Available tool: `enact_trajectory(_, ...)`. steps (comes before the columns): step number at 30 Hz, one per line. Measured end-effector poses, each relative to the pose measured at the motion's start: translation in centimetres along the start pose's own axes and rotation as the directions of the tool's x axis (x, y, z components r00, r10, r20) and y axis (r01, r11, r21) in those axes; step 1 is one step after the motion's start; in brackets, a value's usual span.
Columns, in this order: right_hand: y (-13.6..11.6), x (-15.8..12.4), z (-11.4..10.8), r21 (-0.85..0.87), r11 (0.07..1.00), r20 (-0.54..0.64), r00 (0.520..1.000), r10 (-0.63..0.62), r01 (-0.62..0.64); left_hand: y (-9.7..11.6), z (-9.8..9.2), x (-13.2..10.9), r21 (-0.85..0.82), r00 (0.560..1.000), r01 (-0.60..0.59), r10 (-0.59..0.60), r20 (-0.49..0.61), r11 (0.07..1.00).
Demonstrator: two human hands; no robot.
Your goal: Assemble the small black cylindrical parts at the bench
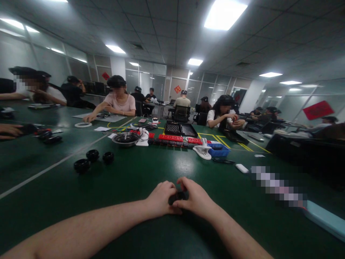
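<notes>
Just above the green tabletop, close in front of me, a small black rounded part point(177, 197) sits between my two hands. My left hand point(161, 198) is closed around its left side. From the right, my right hand point(196, 198) curls over the same part, thumb low and fingers bent across the top. My fingers cover much of it, so its full shape is hidden. Farther left lie three glossy black ring-like parts, a near one point(82, 166), a far one point(92, 155) and a right one point(108, 157).
Across the table stand a metal bowl point(125, 139) with wires, red blocks point(170, 138), a black open case point(181, 128), a white stand point(202, 149) and a blue bin point(219, 149). To the right lie a white case point(242, 168) and a light-blue box point(325, 217). Co-workers sit opposite.
</notes>
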State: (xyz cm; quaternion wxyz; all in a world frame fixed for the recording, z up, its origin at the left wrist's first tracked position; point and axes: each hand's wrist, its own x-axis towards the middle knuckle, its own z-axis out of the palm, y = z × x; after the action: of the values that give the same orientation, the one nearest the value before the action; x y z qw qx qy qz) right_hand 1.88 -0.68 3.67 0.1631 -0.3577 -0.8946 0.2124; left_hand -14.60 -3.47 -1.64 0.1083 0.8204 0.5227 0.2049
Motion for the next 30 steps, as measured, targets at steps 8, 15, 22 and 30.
enact_trajectory(8,0.3,-0.3,-0.3,0.318,0.936,0.036,0.985,-0.169,0.149,-0.4,-1.0,0.3,-0.027,0.999,-0.025,0.026,0.037,0.999)
enact_trajectory(15,0.9,0.1,0.3,0.053,0.999,-0.114,0.993,-0.008,0.014,-0.6,-1.0,0.3,-0.056,0.998,-0.052,0.053,0.03,0.997)
enact_trajectory(22,0.6,0.4,1.6,0.036,0.997,-0.132,0.988,0.077,-0.072,-0.7,-0.7,0.5,-0.096,0.998,-0.057,0.054,-0.027,0.994)
enact_trajectory(30,0.3,-0.3,0.4,0.222,0.968,-0.012,0.993,-0.12,0.119,-0.9,-0.4,0.5,-0.125,0.999,0.033,-0.038,-0.032,0.992)
